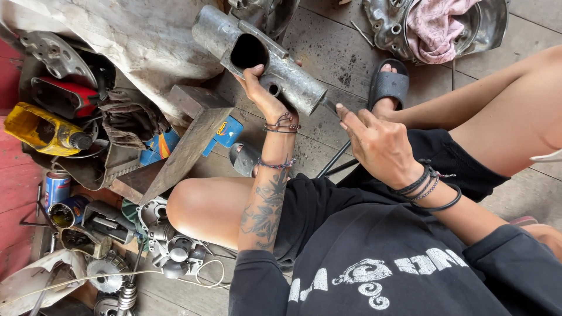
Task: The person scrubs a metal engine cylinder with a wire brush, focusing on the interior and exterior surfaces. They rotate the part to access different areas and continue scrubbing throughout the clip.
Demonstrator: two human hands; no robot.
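Observation:
My left hand [261,92] grips a grey metal tube part [257,55] with a large round opening in its side, held up over the wooden floor. My right hand [374,140] is closed on a thin tool [329,105] whose tip goes into the lower end of that tube. Both wrists wear bead and cord bracelets. I sit low with bare knees out, feet in dark slides [387,85].
To the left lie a yellow oil bottle [44,130], a red part [61,96], cans [57,188], small engine pieces [170,248], a wooden block [190,137] and a grey tarp [129,35]. A metal casing with a pink rag [436,26] sits at the top right.

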